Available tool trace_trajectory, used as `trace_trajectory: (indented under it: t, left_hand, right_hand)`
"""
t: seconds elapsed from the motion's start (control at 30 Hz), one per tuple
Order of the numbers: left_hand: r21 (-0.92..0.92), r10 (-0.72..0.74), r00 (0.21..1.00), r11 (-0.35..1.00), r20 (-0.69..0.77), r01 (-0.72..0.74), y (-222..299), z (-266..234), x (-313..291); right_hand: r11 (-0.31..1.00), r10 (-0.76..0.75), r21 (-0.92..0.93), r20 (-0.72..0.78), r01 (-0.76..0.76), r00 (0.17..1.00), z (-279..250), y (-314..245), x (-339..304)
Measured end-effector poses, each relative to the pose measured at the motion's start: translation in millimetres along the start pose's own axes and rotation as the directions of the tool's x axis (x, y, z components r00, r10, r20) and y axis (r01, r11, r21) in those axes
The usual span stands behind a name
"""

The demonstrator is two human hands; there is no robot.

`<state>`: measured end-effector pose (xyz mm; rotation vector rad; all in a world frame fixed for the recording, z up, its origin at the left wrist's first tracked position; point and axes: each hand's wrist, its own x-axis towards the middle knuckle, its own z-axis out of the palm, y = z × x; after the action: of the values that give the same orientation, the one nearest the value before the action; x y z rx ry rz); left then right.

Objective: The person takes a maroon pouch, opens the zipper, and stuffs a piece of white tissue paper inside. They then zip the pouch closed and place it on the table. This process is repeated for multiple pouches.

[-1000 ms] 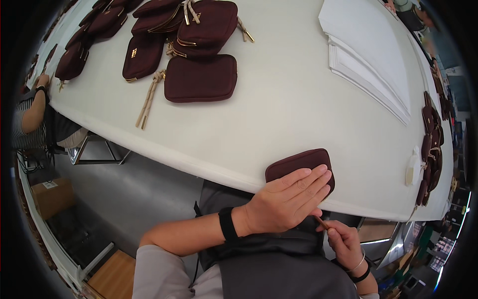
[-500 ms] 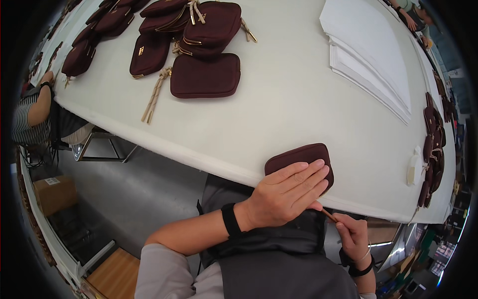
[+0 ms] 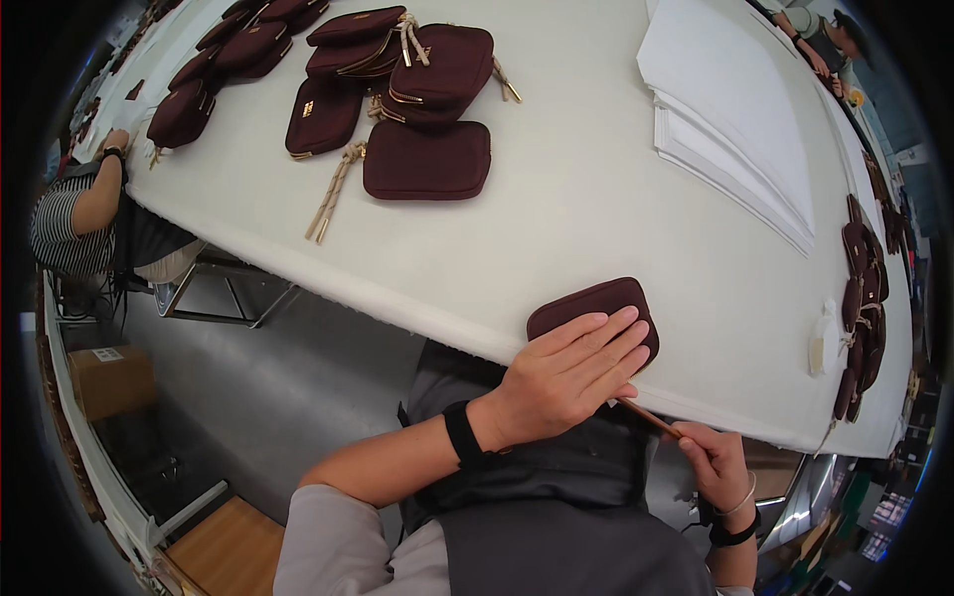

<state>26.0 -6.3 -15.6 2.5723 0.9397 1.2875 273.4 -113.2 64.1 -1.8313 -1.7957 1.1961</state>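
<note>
A dark burgundy zip pouch (image 3: 586, 302) lies near the table's front edge. My left hand (image 3: 571, 382) rests flat on top of it, fingers stretched out and covering its near part. Below the table edge, my right hand (image 3: 717, 467) is closed around the end of a thin, straight brown strip (image 3: 651, 417). That strip runs up to my left hand's fingertips and the pouch's near side, where its far end is hidden. Whether it is joined to the pouch I cannot tell.
Several burgundy pouches (image 3: 427, 164) with beige cord pulls sit at the table's far left. A stack of white sheets (image 3: 735, 129) lies far right, with more pouches (image 3: 867, 308) along the right edge. Another person (image 3: 84, 214) sits at the left; a cardboard box (image 3: 111, 380) stands on the floor.
My right hand has shifted slightly right, away from my left hand, and more of the brown strip shows. My left hand stays flat on the pouch. The whole view has shifted a little.
</note>
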Motion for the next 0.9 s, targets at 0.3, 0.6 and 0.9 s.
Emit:
trace_trajectory:
  t: [0.3, 0.6, 0.9]
  left_hand:
    - [0.012, -0.025, 0.999, 1.0, -0.028, 0.026, 4.0, 4.2, -5.3]
    - [-0.076, -0.055, 0.962, 0.994, 0.266, 0.078, 2.0, -23.5, 11.2]
    - [-0.037, 0.105, 0.8, 0.994, 0.59, -0.103, -11.9, -29.1, 50.2]
  right_hand:
    - [0.987, -0.139, 0.068, -0.056, 0.143, 0.989, 29.5, 7.1, 14.8]
    - [0.997, 0.03, 0.078, -0.124, -0.02, 0.992, -8.5, 3.5, -28.0]
    - [0.975, 0.146, 0.202, -0.284, -0.09, 0.948, 16.8, 4.0, -22.9]
